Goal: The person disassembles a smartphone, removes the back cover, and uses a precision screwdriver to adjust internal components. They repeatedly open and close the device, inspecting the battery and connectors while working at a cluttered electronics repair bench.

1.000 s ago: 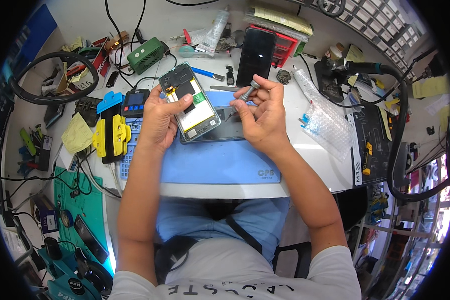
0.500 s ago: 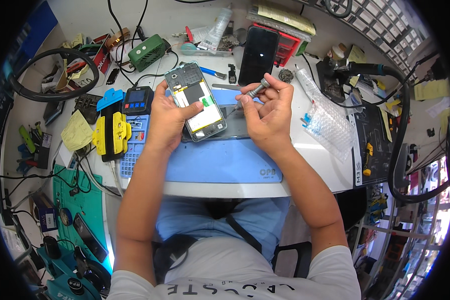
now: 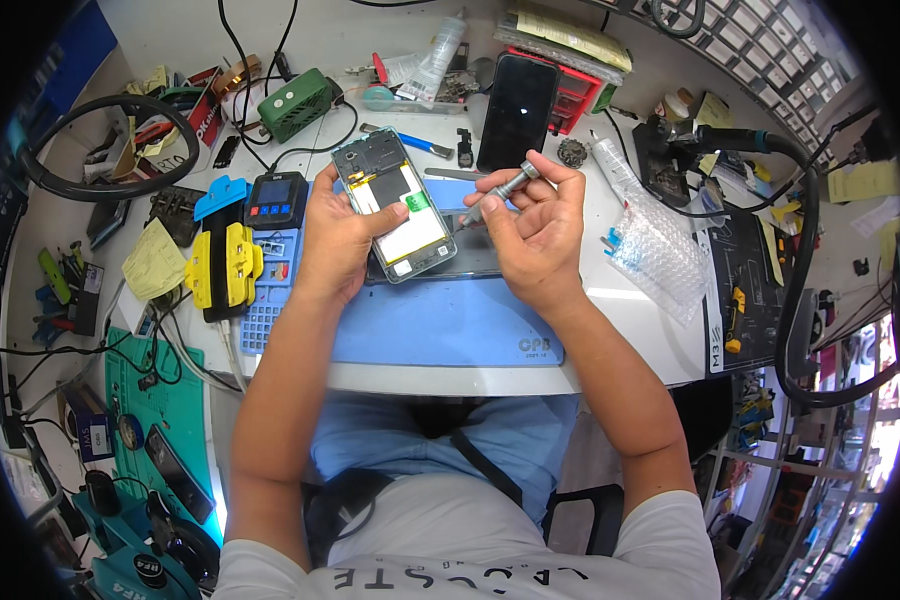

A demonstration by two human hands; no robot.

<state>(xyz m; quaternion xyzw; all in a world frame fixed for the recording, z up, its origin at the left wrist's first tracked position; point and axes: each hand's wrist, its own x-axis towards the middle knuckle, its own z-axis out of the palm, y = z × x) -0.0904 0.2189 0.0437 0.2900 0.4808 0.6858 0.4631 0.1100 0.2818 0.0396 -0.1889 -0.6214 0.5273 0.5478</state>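
As we look outward from the near edge of the white bench [image 3: 660,355], we meet the blue mat [image 3: 430,325] first, with a dark flat panel [image 3: 477,262] lying across its far part. The opened phone [image 3: 392,188] shows in front of that panel, at two o'clock from our left hand [image 3: 335,240] and between nine and ten o'clock from our right hand [image 3: 532,235], its upper end tilted toward eleven o'clock. Our left hand is closed around the phone's left edge, the thumb laid over its face beside a green sticker [image 3: 416,202]; we cannot see the fingers behind it. Our right hand is partly curled, thumb and fingers gripping a grey screwdriver [image 3: 511,186] that points between seven and eight o'clock, its tip near the phone's right edge; whether they touch we cannot tell. Farther off, at twelve o'clock from our right hand, we see a black phone [image 3: 517,110] standing in front of a red box [image 3: 573,92].
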